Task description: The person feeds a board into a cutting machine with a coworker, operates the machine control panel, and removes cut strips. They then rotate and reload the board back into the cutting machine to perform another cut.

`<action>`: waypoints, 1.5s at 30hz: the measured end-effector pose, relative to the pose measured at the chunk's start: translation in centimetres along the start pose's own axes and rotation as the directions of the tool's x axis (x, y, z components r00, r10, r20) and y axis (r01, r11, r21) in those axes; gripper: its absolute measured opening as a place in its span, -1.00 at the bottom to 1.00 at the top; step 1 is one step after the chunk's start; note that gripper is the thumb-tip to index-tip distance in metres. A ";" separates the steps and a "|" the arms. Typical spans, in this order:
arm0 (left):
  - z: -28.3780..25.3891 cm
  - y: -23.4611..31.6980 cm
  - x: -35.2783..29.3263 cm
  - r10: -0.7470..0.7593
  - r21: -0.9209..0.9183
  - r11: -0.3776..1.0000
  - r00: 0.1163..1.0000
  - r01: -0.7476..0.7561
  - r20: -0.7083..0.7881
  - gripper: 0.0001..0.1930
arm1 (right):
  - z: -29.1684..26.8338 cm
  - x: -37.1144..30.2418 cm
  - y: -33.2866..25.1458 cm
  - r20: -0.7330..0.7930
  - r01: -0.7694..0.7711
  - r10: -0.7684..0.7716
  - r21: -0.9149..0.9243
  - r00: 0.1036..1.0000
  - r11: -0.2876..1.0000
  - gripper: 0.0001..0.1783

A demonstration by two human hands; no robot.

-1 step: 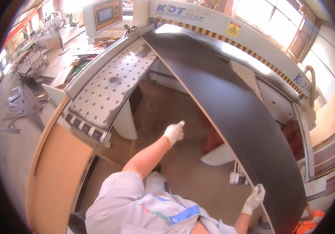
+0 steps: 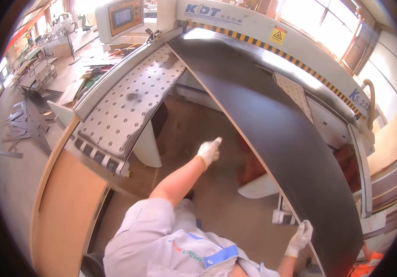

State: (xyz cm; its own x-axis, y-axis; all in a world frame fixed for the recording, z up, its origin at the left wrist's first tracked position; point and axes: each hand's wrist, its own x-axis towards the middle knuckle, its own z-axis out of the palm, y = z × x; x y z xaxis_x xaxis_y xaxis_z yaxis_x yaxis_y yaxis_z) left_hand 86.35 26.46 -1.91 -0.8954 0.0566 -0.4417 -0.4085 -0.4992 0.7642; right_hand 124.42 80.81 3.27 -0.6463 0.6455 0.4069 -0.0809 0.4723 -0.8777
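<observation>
The white-gloved right hand (image 2: 300, 238) is clamping its fingers on a smooth, long black panel (image 2: 272, 129) spanning twelve to four o'clock; the white-gloved left hand (image 2: 209, 152) is hovering, finger closure unclear.

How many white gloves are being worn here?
2: one on the person's left hand, in the air off the dark board; one on the right hand, at the board's edge. More may be hidden: the co-worker in orange, lower right, shows no clear hand.
</observation>
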 end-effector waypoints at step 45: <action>-21.7 -0.4 -38.3 -0.351 -0.722 0.592 0.692 -0.359 -0.631 -0.15 | 23.1 -19.0 -11.9 0.690 -0.929 0.683 0.367 0.237 -0.049 -0.29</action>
State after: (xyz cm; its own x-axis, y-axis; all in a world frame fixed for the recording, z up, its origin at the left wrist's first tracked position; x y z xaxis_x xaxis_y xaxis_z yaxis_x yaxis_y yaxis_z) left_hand 124.69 5.73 4.46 -0.3638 -0.3316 -0.8704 0.2074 -0.9399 0.2713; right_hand 120.16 49.06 0.18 -0.7324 0.0613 -0.6781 0.3259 -0.8429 -0.4281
